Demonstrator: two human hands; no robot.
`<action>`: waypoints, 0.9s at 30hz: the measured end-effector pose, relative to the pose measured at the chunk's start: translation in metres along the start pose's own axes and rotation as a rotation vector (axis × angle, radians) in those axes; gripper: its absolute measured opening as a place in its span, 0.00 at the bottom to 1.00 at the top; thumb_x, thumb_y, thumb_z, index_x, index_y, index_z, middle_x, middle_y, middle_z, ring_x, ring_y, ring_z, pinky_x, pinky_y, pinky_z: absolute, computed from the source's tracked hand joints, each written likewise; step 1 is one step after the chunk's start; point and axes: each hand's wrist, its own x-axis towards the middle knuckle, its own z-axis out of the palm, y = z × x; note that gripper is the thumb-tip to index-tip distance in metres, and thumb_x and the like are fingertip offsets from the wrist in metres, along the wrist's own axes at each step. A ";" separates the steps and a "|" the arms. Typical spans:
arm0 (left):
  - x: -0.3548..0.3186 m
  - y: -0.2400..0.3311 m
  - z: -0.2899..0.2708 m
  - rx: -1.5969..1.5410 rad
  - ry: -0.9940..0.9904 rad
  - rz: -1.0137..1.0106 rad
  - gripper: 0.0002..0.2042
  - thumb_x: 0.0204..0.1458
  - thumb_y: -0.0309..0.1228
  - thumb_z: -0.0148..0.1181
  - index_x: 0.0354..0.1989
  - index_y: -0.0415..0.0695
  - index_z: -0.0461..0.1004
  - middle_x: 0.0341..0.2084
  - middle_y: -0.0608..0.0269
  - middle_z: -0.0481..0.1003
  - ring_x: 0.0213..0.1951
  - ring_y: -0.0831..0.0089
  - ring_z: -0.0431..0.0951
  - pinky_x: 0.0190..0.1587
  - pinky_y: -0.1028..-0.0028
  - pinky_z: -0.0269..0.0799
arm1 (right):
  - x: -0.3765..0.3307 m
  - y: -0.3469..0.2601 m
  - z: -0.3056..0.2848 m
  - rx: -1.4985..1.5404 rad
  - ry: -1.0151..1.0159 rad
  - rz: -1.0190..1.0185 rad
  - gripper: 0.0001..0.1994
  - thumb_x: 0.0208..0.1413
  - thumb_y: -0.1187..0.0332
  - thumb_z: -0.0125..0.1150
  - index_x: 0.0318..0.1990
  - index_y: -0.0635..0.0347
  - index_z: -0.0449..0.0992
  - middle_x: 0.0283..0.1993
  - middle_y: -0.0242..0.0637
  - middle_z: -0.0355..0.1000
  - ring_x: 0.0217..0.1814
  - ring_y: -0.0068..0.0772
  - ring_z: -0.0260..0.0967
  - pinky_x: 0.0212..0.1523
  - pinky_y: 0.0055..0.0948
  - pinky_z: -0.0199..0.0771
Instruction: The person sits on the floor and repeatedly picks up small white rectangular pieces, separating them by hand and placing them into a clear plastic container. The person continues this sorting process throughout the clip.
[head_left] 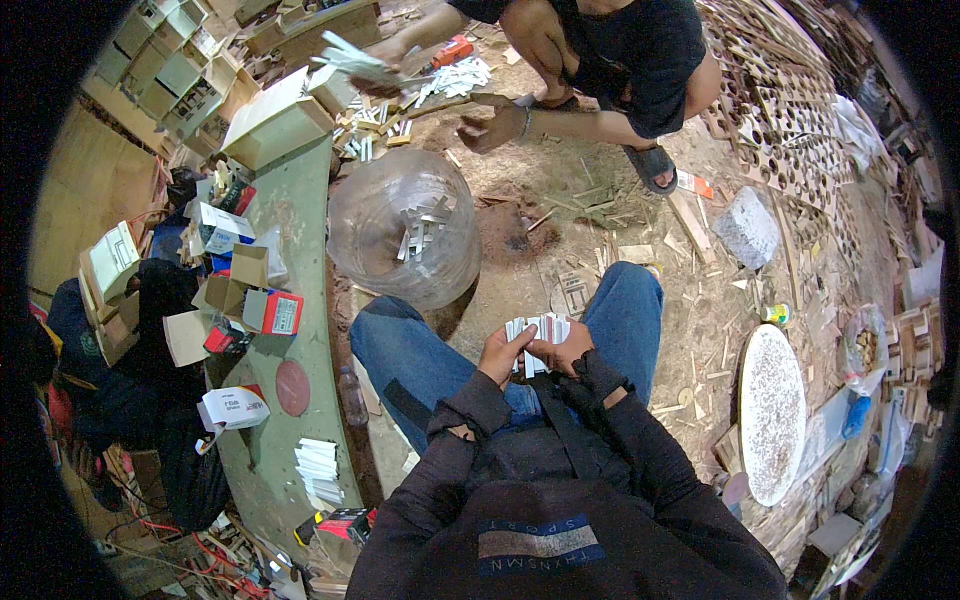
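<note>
Over my lap, my left hand (505, 355) and my right hand (566, 348) are closed side by side around a bundle of thin white strips (541, 328). The strips stand up between my fingers in a loose fan, and my palms hide their lower ends. Just beyond my knees is a large, clear plastic bag (355, 215), standing with its mouth wide. Inside it lies a small heap of similar strips (427, 225). More white strips (318, 470) are stacked at the near end of the green bench to my left.
Across from me a crouching person's hand (385, 65) holds another bunch of strips above a pile (455, 80). The green bench (290, 335) carries small cartons (272, 312) and a reddish disc (292, 388). On the right are a white oval board (773, 415), a pale block (747, 228) and wood scraps.
</note>
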 end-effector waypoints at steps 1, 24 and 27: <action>-0.001 0.001 0.000 0.021 -0.002 0.001 0.09 0.52 0.35 0.57 0.35 0.44 0.71 0.20 0.73 0.70 0.18 0.85 0.65 0.18 0.83 0.59 | 0.000 -0.001 0.002 0.003 -0.023 -0.002 0.16 0.38 0.68 0.70 0.35 0.64 0.73 0.30 0.33 0.74 0.30 0.22 0.70 0.32 0.24 0.71; -0.005 0.003 -0.002 -0.086 0.111 0.109 0.10 0.50 0.36 0.60 0.34 0.44 0.71 0.22 0.73 0.70 0.19 0.85 0.65 0.18 0.82 0.59 | 0.001 0.004 0.000 0.250 -0.072 0.048 0.15 0.43 0.66 0.69 0.35 0.64 0.72 0.30 0.33 0.72 0.30 0.22 0.69 0.31 0.23 0.70; -0.005 0.004 -0.004 -0.094 0.114 0.115 0.10 0.51 0.37 0.58 0.33 0.43 0.70 0.23 0.71 0.72 0.20 0.86 0.65 0.17 0.83 0.58 | 0.005 0.007 0.000 0.097 0.025 0.036 0.12 0.45 0.67 0.67 0.33 0.64 0.73 0.29 0.33 0.73 0.29 0.21 0.70 0.27 0.20 0.68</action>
